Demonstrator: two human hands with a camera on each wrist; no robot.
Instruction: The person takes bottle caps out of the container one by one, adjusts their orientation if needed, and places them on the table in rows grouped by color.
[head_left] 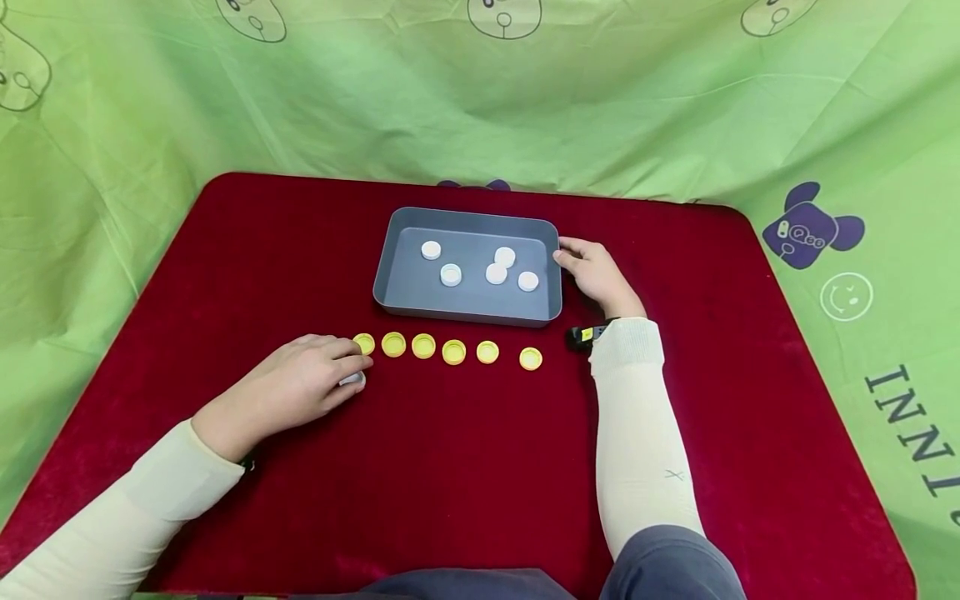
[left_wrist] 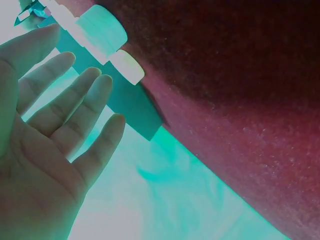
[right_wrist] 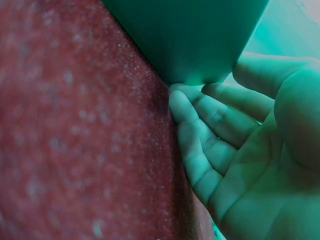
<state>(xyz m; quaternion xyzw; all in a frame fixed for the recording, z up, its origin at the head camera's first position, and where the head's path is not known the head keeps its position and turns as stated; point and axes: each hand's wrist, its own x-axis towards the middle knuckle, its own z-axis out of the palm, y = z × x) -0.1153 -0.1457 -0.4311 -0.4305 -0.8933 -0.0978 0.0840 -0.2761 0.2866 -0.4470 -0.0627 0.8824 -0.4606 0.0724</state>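
Note:
My left hand (head_left: 311,375) reaches over the table beside a white cap (head_left: 352,379), which lies between the fingers and the thumb. In the left wrist view, the fingers (left_wrist: 100,90) are spread and fairly straight, with that cap just beyond them. The leftmost yellow cap (head_left: 365,342) sits right by the fingertips, at the end of a row of yellow caps (head_left: 453,352). My right hand (head_left: 597,275) holds the right wall of a grey tray (head_left: 468,317), thumb at the rim and fingers against the outside. Several white caps (head_left: 451,275) lie in the tray.
A red cloth (head_left: 480,467) covers the table. Green printed fabric (head_left: 637,108) hangs behind and at the sides. A dark wrist device (head_left: 581,337) shows under the right wrist, close to the rightmost yellow cap (head_left: 530,358).

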